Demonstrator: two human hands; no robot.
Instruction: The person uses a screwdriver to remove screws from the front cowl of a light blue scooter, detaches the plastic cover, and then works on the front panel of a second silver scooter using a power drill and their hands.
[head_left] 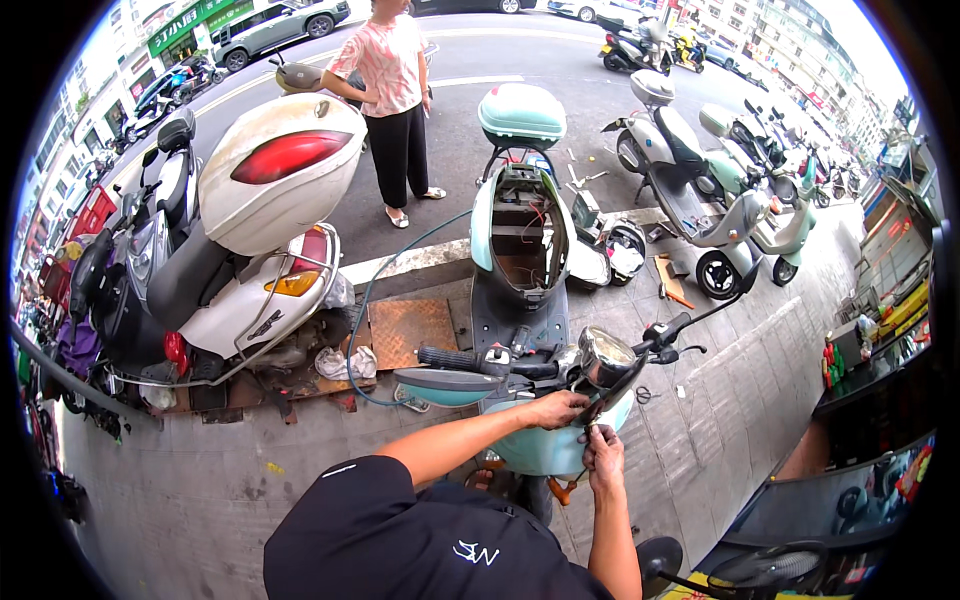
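A mint-green scooter [520,440] stands before me, its seat off and the compartment [520,235] exposed. Its handlebar [450,357] carries grips, levers and a mirror, with a round lamp unit [605,355] near the middle. Just below that unit, my left hand [563,407] reaches in from the left, fingers closed at a dark part; what they hold is too small to make out. My right hand [603,455] is slightly lower and to the right, pinching a thin dark cable [592,425] at the front panel.
A white scooter [255,300] with a top box stands left, beside rusty plates [410,335] and a blue hose. A person [385,80] stands beyond. Parked scooters [700,200], loose parts [620,255] and a tool-laden stall [870,350] line the right; a road runs behind.
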